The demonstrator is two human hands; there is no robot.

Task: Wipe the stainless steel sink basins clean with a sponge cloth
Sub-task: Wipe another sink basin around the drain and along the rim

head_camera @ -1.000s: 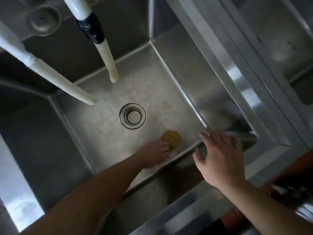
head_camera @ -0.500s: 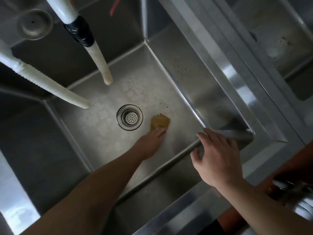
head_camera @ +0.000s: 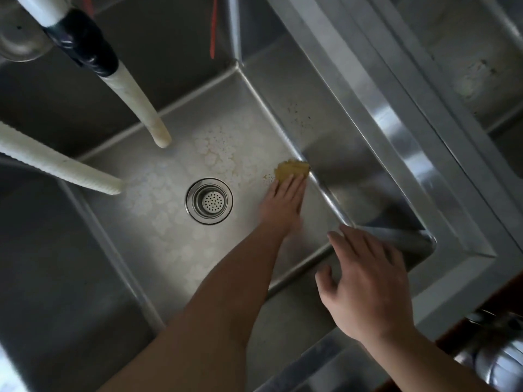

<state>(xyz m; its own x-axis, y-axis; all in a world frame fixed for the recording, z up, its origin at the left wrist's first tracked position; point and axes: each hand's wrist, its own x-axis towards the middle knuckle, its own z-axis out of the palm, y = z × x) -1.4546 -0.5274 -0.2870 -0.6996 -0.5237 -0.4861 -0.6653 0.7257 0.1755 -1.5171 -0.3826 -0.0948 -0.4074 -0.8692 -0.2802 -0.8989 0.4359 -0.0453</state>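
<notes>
A yellow sponge cloth (head_camera: 292,168) lies on the floor of the steel sink basin (head_camera: 158,222), against the foot of the right wall. My left hand (head_camera: 283,205) presses flat on it, fingers stretched over its near half. My right hand (head_camera: 365,281) hovers with fingers spread over the basin's near right corner and holds nothing. A round drain strainer (head_camera: 209,200) sits in the middle of the basin floor. Pale spots mark the floor around the drain.
Two white hoses (head_camera: 141,114) (head_camera: 56,165) hang over the basin from the upper left, one wrapped in black tape. A second basin (head_camera: 481,66) lies at the upper right beyond a wide steel rim (head_camera: 396,142). A metal pot (head_camera: 498,360) sits at the lower right.
My left hand has pushed the sponge cloth away from me across the basin floor, from the near edge to the foot of the right wall. My right hand has stayed near the corner.
</notes>
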